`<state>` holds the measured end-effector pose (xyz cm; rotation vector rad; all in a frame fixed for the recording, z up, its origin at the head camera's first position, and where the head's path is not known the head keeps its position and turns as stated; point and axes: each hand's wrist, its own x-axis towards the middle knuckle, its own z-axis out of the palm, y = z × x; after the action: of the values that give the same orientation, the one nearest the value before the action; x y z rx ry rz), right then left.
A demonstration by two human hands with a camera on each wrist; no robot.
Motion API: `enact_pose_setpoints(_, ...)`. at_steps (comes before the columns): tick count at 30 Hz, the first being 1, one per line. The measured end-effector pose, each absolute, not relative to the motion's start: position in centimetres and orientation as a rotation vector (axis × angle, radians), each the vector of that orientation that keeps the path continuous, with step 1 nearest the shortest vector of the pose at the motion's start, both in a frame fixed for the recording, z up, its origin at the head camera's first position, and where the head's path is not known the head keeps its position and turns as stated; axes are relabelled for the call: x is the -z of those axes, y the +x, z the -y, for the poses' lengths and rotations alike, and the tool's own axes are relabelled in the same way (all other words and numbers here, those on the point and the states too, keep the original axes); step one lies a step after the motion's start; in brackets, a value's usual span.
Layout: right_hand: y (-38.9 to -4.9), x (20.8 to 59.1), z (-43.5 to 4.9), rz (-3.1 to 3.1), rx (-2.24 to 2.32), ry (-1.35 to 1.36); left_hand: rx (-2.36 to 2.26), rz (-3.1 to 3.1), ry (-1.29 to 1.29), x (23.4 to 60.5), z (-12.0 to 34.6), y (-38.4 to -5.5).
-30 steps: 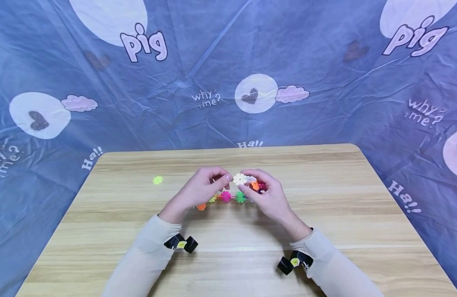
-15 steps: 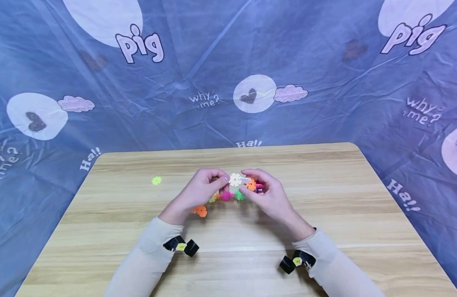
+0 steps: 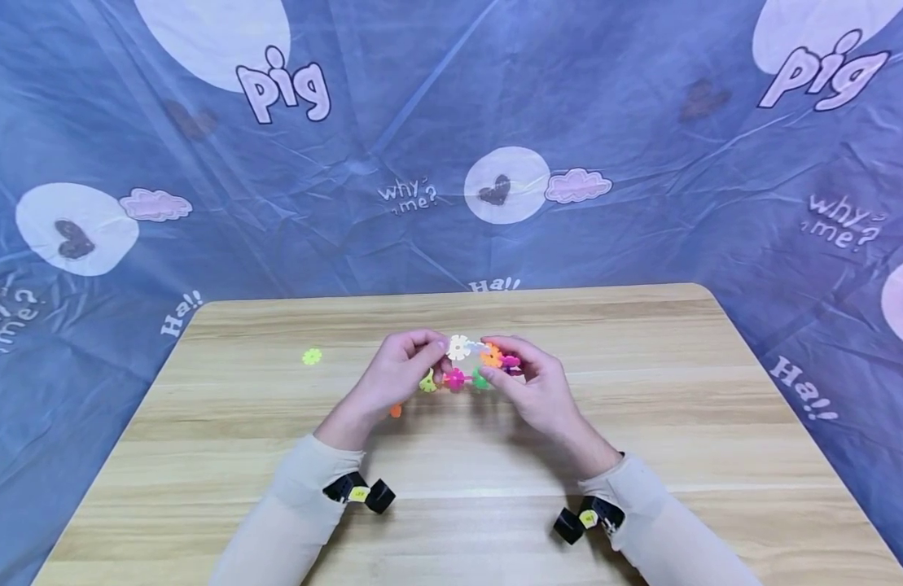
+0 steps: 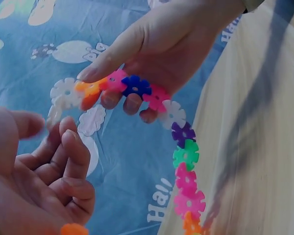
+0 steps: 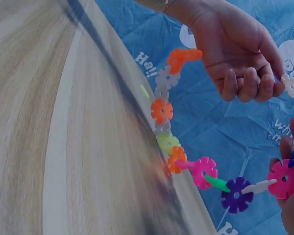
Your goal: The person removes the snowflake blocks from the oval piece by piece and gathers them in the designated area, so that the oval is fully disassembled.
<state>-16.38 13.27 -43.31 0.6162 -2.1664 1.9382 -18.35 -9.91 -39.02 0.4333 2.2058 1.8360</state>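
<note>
A chain of notched, flower-shaped plastic discs in many colours hangs between the two hands. My right hand (image 3: 535,382) pinches an orange disc (image 4: 90,88) near one end, and the pink and blue discs run along its fingers. Two white discs (image 4: 66,93) stick out beyond that orange one. At the outer white disc (image 3: 458,347), my left hand (image 3: 403,370) pinches the edge with thumb and forefinger, its other fingers curled. The rest of the chain loops below the hands, past a purple disc (image 5: 236,195) to an orange end (image 5: 183,58) near the left palm.
A loose yellow-green disc (image 3: 312,356) lies on the wooden table (image 3: 451,521), left of the left hand. Behind the table hangs a blue printed cloth (image 3: 422,98). Each wrist wears a black strap with a small camera (image 3: 380,496).
The white end disc has shifted left to the left hand's fingertips. More of the orange disc shows at the right hand's fingertips, and the hanging loop has swung a little.
</note>
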Motion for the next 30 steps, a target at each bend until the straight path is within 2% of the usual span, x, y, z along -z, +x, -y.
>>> enact_pose_setpoints(5,-16.3,43.2,-13.2,2.162,-1.916,0.623,-1.876,-2.168,0.415,38.9,9.1,-18.0)
enact_pose_setpoints(16,-16.3,43.3,-13.1,2.166,-1.883,0.618,-2.180,-1.847,0.097,39.1,8.1,-17.5)
enact_pose_setpoints(30,-16.3,43.2,-12.9,2.182,-1.878,0.602,-2.377,-1.824,0.034,39.3,7.1,-16.9)
